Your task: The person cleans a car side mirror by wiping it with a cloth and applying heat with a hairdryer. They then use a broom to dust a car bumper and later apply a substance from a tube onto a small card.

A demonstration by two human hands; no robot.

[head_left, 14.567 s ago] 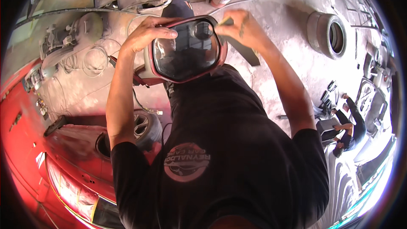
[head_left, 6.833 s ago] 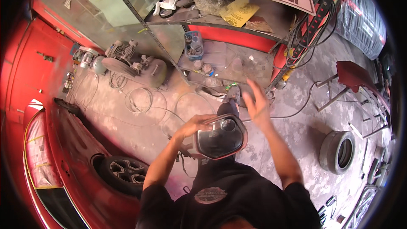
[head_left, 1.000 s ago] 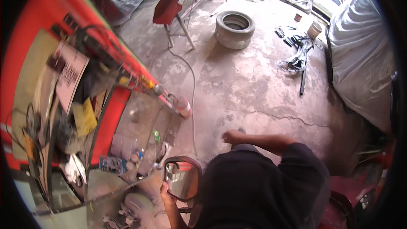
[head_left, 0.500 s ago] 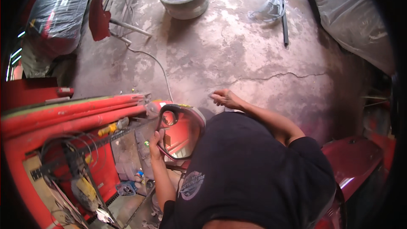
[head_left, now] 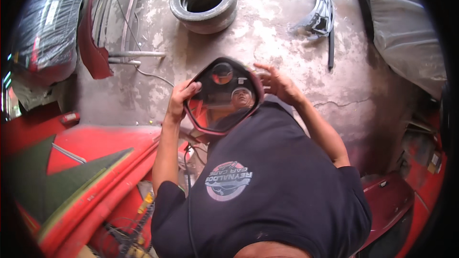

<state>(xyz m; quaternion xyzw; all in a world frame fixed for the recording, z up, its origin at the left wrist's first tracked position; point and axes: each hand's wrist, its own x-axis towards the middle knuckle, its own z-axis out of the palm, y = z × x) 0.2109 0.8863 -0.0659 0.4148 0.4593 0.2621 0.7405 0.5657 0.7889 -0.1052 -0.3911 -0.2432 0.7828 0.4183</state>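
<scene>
In front of my chest a car side mirror (head_left: 210, 96) is tilted with its glass up toward me. It has a dark red rim and a small round inset mirror (head_left: 222, 73) near the top. My left hand (head_left: 180, 96) grips its left edge, thumb on the front of the rim; the other fingers are mostly hidden behind it. At its right edge is my right hand (head_left: 282, 86), fingers apart and the index finger stretched out; whether the fingertips touch the housing I cannot tell. A thin black cable (head_left: 188, 200) runs from below the mirror down over my shirt.
A tyre (head_left: 203, 2) lies on the concrete floor ahead. Red car panels (head_left: 100, 148) stand close on my left, with a dark red panel (head_left: 387, 200) at right. Plastic-wrapped parts (head_left: 48, 28) and a grey-covered bulk (head_left: 406, 28) flank the floor. Metal pipes (head_left: 138, 54) lie at left.
The side mirror has moved up and right, away from the red panels, in my left hand. My right hand has come to its right edge. The view has shifted with my head.
</scene>
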